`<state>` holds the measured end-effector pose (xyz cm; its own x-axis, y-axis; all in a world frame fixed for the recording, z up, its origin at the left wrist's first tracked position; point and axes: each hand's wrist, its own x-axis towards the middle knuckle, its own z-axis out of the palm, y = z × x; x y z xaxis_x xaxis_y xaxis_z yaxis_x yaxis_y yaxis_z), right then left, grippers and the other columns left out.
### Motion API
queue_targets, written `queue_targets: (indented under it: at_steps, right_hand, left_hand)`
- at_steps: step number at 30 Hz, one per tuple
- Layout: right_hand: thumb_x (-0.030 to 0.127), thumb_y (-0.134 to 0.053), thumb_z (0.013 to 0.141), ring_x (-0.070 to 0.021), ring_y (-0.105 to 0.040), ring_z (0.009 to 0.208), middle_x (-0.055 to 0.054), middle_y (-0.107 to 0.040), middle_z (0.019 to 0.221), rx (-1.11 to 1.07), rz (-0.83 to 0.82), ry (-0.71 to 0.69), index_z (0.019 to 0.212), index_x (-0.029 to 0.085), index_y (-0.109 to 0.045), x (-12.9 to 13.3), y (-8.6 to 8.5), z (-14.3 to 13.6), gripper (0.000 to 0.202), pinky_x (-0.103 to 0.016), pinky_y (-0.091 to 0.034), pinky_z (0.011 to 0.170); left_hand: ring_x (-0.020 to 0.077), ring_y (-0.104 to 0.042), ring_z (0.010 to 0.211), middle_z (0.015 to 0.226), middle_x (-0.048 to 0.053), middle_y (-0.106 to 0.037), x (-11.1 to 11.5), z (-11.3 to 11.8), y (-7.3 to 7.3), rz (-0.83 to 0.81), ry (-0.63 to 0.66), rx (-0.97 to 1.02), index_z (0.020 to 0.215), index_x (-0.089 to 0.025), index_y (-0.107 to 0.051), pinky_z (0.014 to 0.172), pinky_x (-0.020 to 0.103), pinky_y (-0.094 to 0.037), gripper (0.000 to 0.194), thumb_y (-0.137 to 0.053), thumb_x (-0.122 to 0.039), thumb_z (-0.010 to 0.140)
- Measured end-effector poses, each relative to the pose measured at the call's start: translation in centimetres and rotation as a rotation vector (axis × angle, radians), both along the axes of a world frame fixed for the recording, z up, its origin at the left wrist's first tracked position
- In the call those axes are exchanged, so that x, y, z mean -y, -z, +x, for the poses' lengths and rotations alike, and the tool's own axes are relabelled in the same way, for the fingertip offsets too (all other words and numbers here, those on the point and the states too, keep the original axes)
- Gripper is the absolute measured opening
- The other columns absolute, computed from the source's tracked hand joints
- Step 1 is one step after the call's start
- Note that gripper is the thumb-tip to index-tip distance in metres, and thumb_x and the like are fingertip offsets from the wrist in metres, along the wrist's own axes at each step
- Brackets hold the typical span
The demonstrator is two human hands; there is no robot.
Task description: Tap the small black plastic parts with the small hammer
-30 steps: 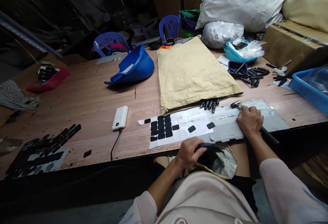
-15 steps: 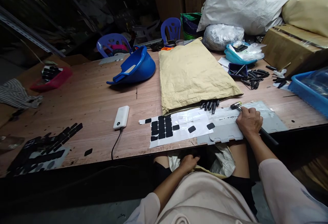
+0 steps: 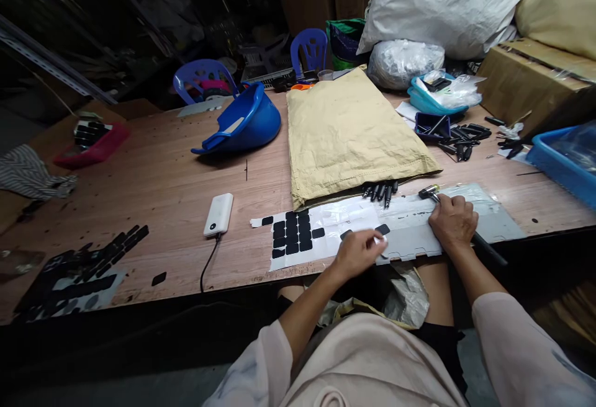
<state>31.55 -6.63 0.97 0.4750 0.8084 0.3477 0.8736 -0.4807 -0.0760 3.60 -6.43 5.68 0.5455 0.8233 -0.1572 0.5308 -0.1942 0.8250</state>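
Note:
My right hand (image 3: 453, 221) is closed around a hammer (image 3: 488, 250). Its metal head rests over the grey board (image 3: 505, 224) at the table edge, and its black handle sticks out below my fist. My left hand (image 3: 358, 254) hovers over the right end of the white sheet (image 3: 328, 242), fingers pinched together. Something small and whitish shows at the fingertips, too blurred to name. Black rounded patches (image 3: 292, 233) lie in rows on the sheet, with a few loose ones to the right. Behind it, several black pen-like pieces (image 3: 382, 192) poke out from under the large tan paper bag (image 3: 354, 137).
On the left are a white power bank (image 3: 218, 213) with a cable, strips of black patches (image 3: 100, 270) and a blue scoop-shaped basin (image 3: 254, 118). To the right sit black pieces (image 3: 465, 140), a teal basin (image 3: 437, 104), a blue tray (image 3: 559, 165) and a carton (image 3: 526, 90). An open sack (image 3: 410, 298) lies across my lap.
My left hand has risen from the sack in my lap to above the white sheet, its fingers now pinched. My right hand and the hammer have stayed in place.

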Motion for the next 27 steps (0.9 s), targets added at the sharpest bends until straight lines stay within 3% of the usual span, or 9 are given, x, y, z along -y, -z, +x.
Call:
queue_targets:
  at_steps: [2, 4, 8, 11, 15, 20, 23, 27]
  right_hand:
    - [0.027, -0.049, 0.098, -0.0268, -0.050, 0.094, -0.017, -0.062, 0.108, -0.007, -0.001, -0.002, 0.126, 0.015, -0.073, 0.0, 0.0, 0.0, 0.038, -0.036, -0.027, 0.073]
    - [0.026, -0.050, 0.097, -0.0268, -0.050, 0.094, -0.017, -0.061, 0.108, -0.014, -0.001, -0.006, 0.126, 0.015, -0.073, 0.0, 0.0, 0.0, 0.038, -0.036, -0.028, 0.074]
    - [0.026, -0.050, 0.096, -0.0266, -0.049, 0.093, -0.017, -0.061, 0.106, -0.021, 0.002, -0.011, 0.125, 0.015, -0.073, 0.0, -0.1, 0.0, 0.038, -0.036, -0.028, 0.074]
    - [0.026, -0.052, 0.095, -0.0265, -0.048, 0.093, -0.016, -0.061, 0.105, -0.016, 0.011, -0.021, 0.124, 0.015, -0.072, 0.1, 0.0, 0.0, 0.037, -0.036, -0.027, 0.074]
    - [0.026, -0.053, 0.094, -0.0266, -0.048, 0.093, -0.016, -0.061, 0.105, -0.015, 0.015, -0.022, 0.124, 0.015, -0.072, 0.1, 0.1, 0.1, 0.037, -0.036, -0.026, 0.074]
    - [0.027, -0.049, 0.097, -0.0271, -0.048, 0.094, -0.017, -0.061, 0.107, -0.031, 0.022, -0.021, 0.124, 0.015, -0.072, 0.1, 0.1, 0.1, 0.038, -0.037, -0.024, 0.073]
    - [0.029, -0.045, 0.100, -0.0273, -0.048, 0.094, -0.018, -0.062, 0.108, -0.054, 0.023, -0.016, 0.125, 0.015, -0.073, 0.1, 0.0, 0.1, 0.040, -0.037, -0.024, 0.073]
    - [0.032, -0.046, 0.101, -0.0280, -0.049, 0.096, -0.019, -0.063, 0.111, -0.098, 0.065, 0.008, 0.129, 0.014, -0.072, 0.2, 0.0, 0.0, 0.042, -0.038, -0.027, 0.074]
  left_hand:
    - [0.0173, -0.066, 0.080, 0.084, 0.000, -0.073, -3.1, 3.0, -0.6, 0.125, -0.171, -0.098, 0.103, -0.022, -0.077, 0.069, 0.026, -0.044, 0.020, -0.070, -0.039, 0.097]
    - [0.0201, -0.067, 0.087, 0.090, 0.002, -0.073, -5.6, 5.8, -0.3, 0.207, -0.251, -0.187, 0.104, -0.022, -0.074, 0.073, 0.028, -0.047, 0.020, -0.071, -0.040, 0.097]
    - [0.0288, -0.067, 0.105, 0.109, 0.011, -0.072, -8.2, 9.8, 1.7, 0.322, -0.249, -0.297, 0.104, -0.019, -0.071, 0.085, 0.035, -0.051, 0.023, -0.074, -0.040, 0.096]
    - [0.0316, -0.064, 0.111, 0.110, 0.014, -0.071, -8.5, 10.7, 2.8, 0.386, -0.238, -0.296, 0.103, -0.018, -0.070, 0.090, 0.038, -0.051, 0.016, -0.073, -0.032, 0.096]
    - [0.0291, -0.064, 0.107, 0.105, 0.011, -0.071, -7.5, 8.9, 2.9, 0.408, -0.212, -0.260, 0.098, -0.019, -0.070, 0.088, 0.037, -0.050, 0.010, -0.073, -0.028, 0.096]
    - [0.0244, -0.062, 0.098, 0.096, 0.004, -0.071, -5.7, 2.5, 2.5, 0.425, -0.149, -0.171, 0.096, -0.021, -0.069, 0.085, 0.034, -0.048, 0.013, -0.080, -0.029, 0.092]
    - [0.0227, -0.062, 0.094, 0.093, 0.003, -0.072, -4.9, -0.8, 3.4, 0.387, -0.149, -0.112, 0.095, -0.022, -0.070, 0.082, 0.033, -0.047, 0.015, -0.083, -0.027, 0.090]
    - [0.0226, -0.062, 0.095, 0.094, 0.003, -0.072, -4.6, -2.2, 5.1, 0.360, -0.167, -0.067, 0.100, -0.022, -0.074, 0.086, 0.034, -0.048, 0.017, -0.085, -0.025, 0.087]
